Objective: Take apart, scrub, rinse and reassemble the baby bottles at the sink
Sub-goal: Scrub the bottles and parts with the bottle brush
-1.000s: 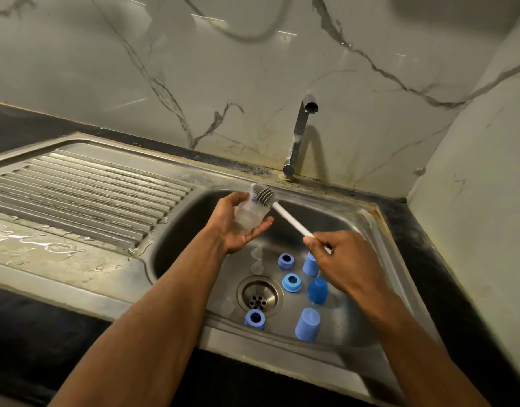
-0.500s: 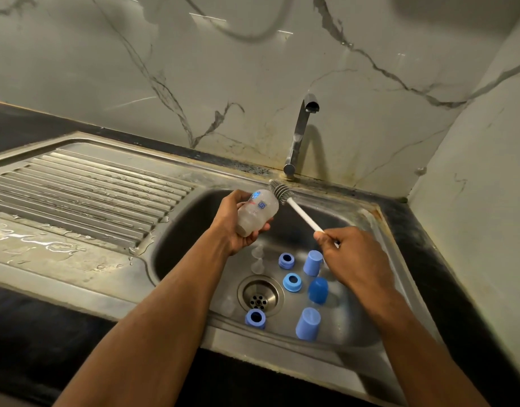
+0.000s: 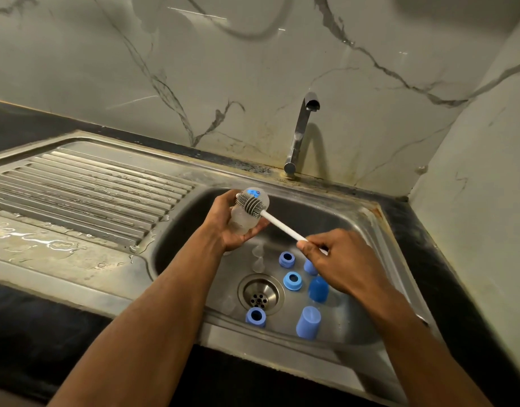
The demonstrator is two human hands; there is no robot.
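A clear baby bottle (image 3: pixel 247 218) is gripped in the left hand (image 3: pixel 227 227) above the sink (image 3: pixel 379 230). A brush (image 3: pixel 251 203) is pinched by its white handle in the right hand (image 3: pixel 344 262), its grey bristles laid against the bottle. Three blue rings (image 3: pixel 292 280) and three blue caps (image 3: pixel 308 322) lie in the basin, with what may be clear teats (image 3: pixel 257 259).

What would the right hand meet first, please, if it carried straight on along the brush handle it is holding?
Most likely the bottle in the left hand: the right hand points up-left along the brush, whose head already lies against it, though depth is unclear.
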